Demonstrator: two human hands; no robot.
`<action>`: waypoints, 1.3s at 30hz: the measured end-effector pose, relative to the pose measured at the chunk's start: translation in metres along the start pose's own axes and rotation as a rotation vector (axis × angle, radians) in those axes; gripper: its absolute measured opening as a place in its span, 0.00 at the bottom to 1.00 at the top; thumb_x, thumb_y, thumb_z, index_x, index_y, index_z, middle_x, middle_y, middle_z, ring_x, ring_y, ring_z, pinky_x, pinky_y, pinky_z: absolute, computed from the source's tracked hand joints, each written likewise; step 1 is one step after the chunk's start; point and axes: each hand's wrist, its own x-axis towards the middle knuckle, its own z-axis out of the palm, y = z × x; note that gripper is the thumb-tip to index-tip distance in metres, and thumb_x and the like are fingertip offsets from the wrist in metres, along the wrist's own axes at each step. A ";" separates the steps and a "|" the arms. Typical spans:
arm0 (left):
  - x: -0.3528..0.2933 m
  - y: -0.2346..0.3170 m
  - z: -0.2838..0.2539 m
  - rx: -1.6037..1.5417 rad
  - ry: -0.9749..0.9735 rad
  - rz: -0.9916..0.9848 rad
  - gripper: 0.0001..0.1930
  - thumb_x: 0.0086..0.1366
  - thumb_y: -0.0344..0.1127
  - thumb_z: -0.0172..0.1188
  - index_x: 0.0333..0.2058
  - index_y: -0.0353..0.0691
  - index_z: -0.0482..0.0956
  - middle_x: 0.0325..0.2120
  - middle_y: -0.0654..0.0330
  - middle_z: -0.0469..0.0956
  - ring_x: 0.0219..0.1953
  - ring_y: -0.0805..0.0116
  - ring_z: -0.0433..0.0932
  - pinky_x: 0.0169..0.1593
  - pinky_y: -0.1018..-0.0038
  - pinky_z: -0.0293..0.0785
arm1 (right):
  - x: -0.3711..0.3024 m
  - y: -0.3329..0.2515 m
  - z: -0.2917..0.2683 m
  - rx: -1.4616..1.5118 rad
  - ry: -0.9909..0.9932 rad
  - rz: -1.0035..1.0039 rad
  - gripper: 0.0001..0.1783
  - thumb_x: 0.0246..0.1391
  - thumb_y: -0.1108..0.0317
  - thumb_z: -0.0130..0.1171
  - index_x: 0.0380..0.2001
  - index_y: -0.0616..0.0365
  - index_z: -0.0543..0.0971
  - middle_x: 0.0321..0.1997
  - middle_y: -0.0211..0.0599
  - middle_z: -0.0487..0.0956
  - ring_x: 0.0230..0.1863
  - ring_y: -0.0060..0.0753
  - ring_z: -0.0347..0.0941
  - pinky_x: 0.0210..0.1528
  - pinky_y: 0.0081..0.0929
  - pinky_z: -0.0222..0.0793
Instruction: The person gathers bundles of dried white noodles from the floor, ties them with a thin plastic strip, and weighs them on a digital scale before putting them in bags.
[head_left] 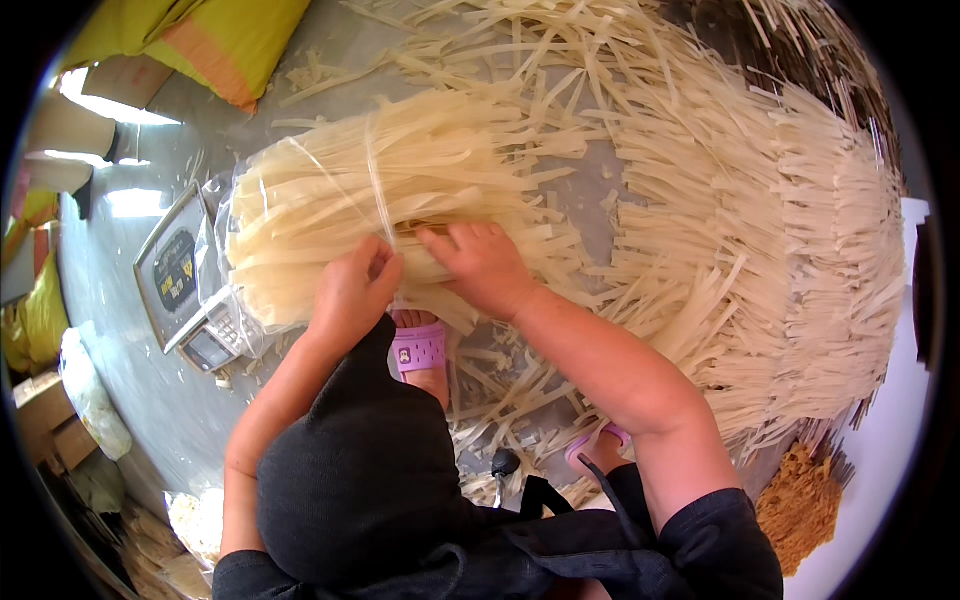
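A thick bundle of pale yellow, flat, noodle-like dried strips [310, 205] lies in front of me, partly wrapped in clear plastic at its left end. A thin white string [374, 165] runs across the bundle. My left hand [352, 288] is closed at the near side, its thumb and fingers pinched on the string where it comes down. Just to the right, my right hand [488, 268] lies on the strips with its fingers stretched out, holding nothing. The string's lower end is mostly hidden by my left hand.
A digital scale [170, 275] with a keypad stands at the bundle's left end. Many loose strips [720, 250] cover the floor at right. An orange-brown crumbly heap [800, 505] lies lower right, and yellow sacks [225, 45] at upper left. My foot in a purple sandal [418, 347] is close below the bundle.
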 end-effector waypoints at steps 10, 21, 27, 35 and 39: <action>-0.005 -0.001 0.005 -0.292 -0.073 -0.111 0.09 0.67 0.34 0.54 0.29 0.35 0.73 0.17 0.63 0.73 0.20 0.78 0.72 0.24 0.79 0.67 | -0.001 -0.039 -0.003 -0.026 0.136 0.048 0.33 0.47 0.63 0.58 0.59 0.57 0.66 0.51 0.43 0.71 0.53 0.42 0.67 0.58 0.41 0.59; 0.004 -0.008 0.014 -0.365 0.061 -0.072 0.07 0.68 0.33 0.54 0.34 0.35 0.73 0.17 0.66 0.71 0.19 0.80 0.69 0.23 0.82 0.65 | -0.084 0.051 -0.020 0.246 0.458 0.511 0.19 0.47 0.64 0.62 0.44 0.57 0.78 0.45 0.43 0.77 0.46 0.43 0.74 0.49 0.37 0.68; -0.015 0.011 0.033 0.338 0.177 0.399 0.15 0.60 0.33 0.62 0.45 0.38 0.75 0.30 0.58 0.75 0.29 0.66 0.75 0.32 0.73 0.71 | -0.125 0.068 0.049 0.274 0.103 0.835 0.13 0.50 0.59 0.60 0.32 0.57 0.77 0.29 0.43 0.78 0.35 0.49 0.75 0.37 0.40 0.71; -0.002 0.021 0.012 0.399 -0.047 0.336 0.20 0.57 0.31 0.63 0.50 0.43 0.76 0.45 0.55 0.72 0.40 0.62 0.75 0.39 0.70 0.73 | -0.245 0.097 -0.039 0.465 0.580 1.257 0.10 0.59 0.60 0.54 0.34 0.56 0.72 0.22 0.33 0.74 0.23 0.31 0.71 0.27 0.30 0.68; 0.008 0.096 0.018 0.333 -0.284 0.415 0.17 0.58 0.28 0.60 0.48 0.42 0.76 0.43 0.56 0.73 0.35 0.69 0.76 0.32 0.76 0.74 | -0.330 0.131 -0.044 1.019 1.056 1.604 0.10 0.58 0.62 0.55 0.36 0.59 0.73 0.20 0.26 0.70 0.17 0.20 0.64 0.19 0.22 0.63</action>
